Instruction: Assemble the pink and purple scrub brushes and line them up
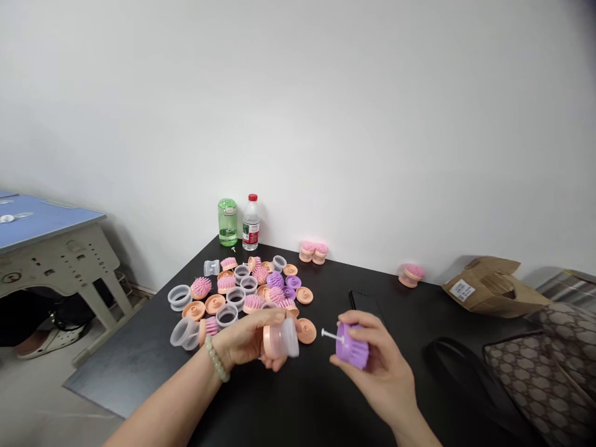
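My left hand (239, 341) holds a peach plastic base with a clear ring on it (280, 339), slightly blurred, above the black table (139, 366). My right hand (379, 366) grips a purple silicone brush head (352, 346), and a thin white pin (329, 335) sticks out of it toward my left hand. The two hands are apart. Beyond them lies a loose pile of pink and purple brush heads (274, 280), peach discs (215, 303) and clear rings (179, 297). A peach disc (306, 330) lies nearest my left hand.
Assembled pink-and-peach brushes (313, 252) stand along the wall, with another (411, 275) to the right. A green bottle (228, 222), a water bottle (251, 223), a black phone (365, 307), a cardboard package (493, 287) and a patterned bag (544, 372) are on or beside the table. A blue-topped desk (46, 220) stands at left.
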`<state>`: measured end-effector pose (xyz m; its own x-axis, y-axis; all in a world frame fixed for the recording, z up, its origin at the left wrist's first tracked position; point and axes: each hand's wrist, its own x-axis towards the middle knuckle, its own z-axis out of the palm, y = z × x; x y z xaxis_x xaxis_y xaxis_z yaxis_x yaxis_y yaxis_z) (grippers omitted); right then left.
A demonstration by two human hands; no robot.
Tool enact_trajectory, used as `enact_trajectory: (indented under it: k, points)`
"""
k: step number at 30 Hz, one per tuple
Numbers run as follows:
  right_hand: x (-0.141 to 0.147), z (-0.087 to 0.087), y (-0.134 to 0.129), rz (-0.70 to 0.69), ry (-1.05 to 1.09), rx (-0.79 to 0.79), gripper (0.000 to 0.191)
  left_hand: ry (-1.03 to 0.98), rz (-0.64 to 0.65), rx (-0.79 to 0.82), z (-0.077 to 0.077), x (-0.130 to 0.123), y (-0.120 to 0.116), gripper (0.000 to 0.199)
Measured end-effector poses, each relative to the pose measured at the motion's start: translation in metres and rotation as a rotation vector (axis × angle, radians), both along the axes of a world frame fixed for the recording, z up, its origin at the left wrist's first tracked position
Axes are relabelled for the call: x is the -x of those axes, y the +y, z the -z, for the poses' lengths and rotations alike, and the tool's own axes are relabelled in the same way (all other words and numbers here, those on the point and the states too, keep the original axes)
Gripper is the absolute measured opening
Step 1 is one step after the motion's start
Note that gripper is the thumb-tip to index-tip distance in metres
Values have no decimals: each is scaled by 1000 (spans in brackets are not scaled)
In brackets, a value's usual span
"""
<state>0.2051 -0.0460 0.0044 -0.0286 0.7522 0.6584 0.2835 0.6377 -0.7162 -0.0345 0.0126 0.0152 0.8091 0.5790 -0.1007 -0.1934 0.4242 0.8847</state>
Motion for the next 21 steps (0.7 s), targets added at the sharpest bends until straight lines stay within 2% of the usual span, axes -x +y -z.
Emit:
enact_trajectory:
  k: [2,4,6,9,12,16,21]
  points:
    - [-9,-1,7,41,-112,232,35,-89,-117,-35,-5,1,0,53]
    - [-12,-1,12,16,-277,447,34,-147,-217,-63,-9,1,-3,62]
    - [-8,-2,13,-61,-383,547,33,-150,-272,-100,-11,-1,-6,67]
    - [3,-3,9,-168,-430,565,35,-104,-297,-164,-10,-5,-7,61]
    - [11,-4,4,-197,-406,571,37,-38,-331,-255,-6,-8,-7,54]
    - [15,1,3,-184,-396,539,39,36,-363,-416,-2,-12,-7,48]
    - [19,12,8,-99,-462,467,48,19,-364,-433,1,-14,-5,53]
